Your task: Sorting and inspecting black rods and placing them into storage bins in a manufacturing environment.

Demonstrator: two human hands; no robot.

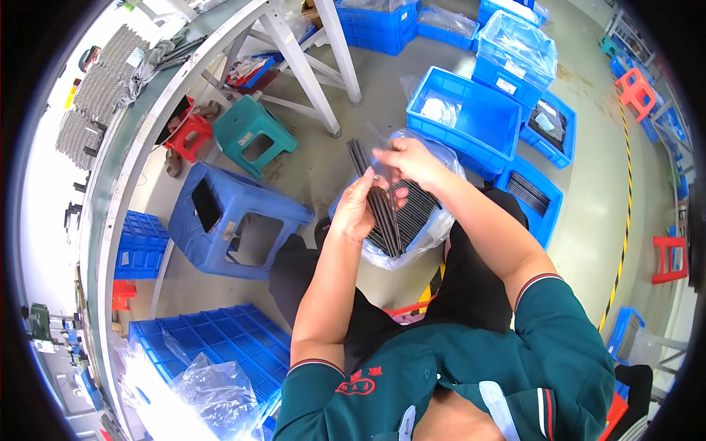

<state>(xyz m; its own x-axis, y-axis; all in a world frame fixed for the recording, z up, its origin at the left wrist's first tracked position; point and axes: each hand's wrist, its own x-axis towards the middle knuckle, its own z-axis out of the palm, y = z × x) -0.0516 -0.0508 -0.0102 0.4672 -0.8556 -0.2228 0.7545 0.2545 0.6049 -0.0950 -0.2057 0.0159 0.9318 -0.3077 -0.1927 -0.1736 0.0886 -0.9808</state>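
A bundle of thin dark rods is in my left hand, slanting from upper left to lower right. The thumb lies along the near side of the bundle and the fingers wrap behind it. Close beside the bundle's upper part is my right hand, its fingers curled in and slightly blurred. Whatever they hold cannot be made out. Under both hands, between my knees, stands a container lined with a clear plastic bag. Many more dark rods lie in it side by side.
Blue crates stand beyond the container and to its right, one with dark rods. On the left, a blue stool carries a black phone-like slab. A green stool and a white-framed workbench are further left.
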